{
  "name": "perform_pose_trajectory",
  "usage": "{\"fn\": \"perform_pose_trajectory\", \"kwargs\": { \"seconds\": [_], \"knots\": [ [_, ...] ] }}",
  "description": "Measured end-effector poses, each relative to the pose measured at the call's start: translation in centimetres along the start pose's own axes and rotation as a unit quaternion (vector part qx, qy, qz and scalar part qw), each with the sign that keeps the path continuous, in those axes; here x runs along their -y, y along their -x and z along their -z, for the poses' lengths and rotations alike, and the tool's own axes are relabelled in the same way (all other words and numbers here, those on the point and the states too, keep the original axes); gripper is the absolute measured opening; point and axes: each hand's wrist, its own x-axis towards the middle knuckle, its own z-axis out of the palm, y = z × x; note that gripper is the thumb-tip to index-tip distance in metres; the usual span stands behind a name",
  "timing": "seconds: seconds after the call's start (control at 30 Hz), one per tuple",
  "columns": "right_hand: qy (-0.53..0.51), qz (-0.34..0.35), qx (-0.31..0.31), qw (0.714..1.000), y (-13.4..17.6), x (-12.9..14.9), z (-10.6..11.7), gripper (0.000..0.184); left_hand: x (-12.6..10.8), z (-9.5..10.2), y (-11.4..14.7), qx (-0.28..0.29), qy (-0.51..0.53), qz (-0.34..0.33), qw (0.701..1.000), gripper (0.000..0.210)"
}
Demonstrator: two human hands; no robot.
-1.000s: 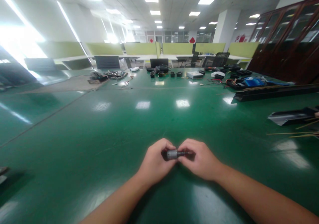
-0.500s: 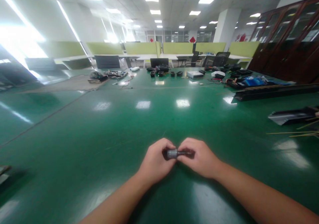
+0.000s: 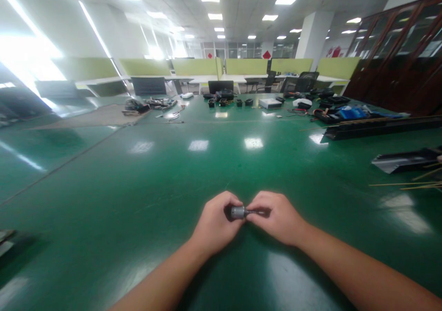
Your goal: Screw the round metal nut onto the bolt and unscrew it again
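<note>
Low in the middle of the view, a short grey metal cylinder that looks like a drill chuck [image 3: 237, 212] lies level above the table. My left hand [image 3: 214, 221] is closed around it, thumb and fingers curled about its left end, which they hide. From the chuck's right side extends a thin, dark, spiral rod like a drill bit [image 3: 260, 213]. My right hand [image 3: 280, 221] pinches this bit close to the chuck between thumb and forefinger. The bit's far end points into the right palm. Both hands are near each other, just over the green tabletop [image 3: 221, 163].
Black trays and a white box [image 3: 270, 103] stand along the table's far side. To the right lie a long black channel [image 3: 383, 127], a second black piece [image 3: 404, 160] and thin yellowish rods [image 3: 404, 185]. A blurred object [image 3: 6, 242] sits at the left edge.
Both hands stay in nearly the same place and keep their grips. The bit and the right fingertips look very slightly shifted, perhaps turned.
</note>
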Motion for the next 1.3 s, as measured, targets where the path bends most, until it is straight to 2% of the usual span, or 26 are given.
{"fn": "perform_pose_trajectory", "kwargs": {
  "seconds": [0.4,0.83,1.3],
  "knots": [
    [0.006,0.001,-0.005,1.000,0.04,-0.16,0.10,0.009,0.10,0.01,-0.04,-0.008,0.001,0.017,1.000,0.021],
    [0.000,-0.025,-0.022,0.999,-0.03,0.18,0.24,0.004,0.00,0.13,-0.24,-0.021,0.013,-0.015,1.000,0.016],
    [0.002,-0.033,-0.031,0.999,-0.05,0.01,0.30,0.002,-0.24,0.37,-0.38,-0.029,0.017,-0.003,0.999,0.019]
  ]
}}
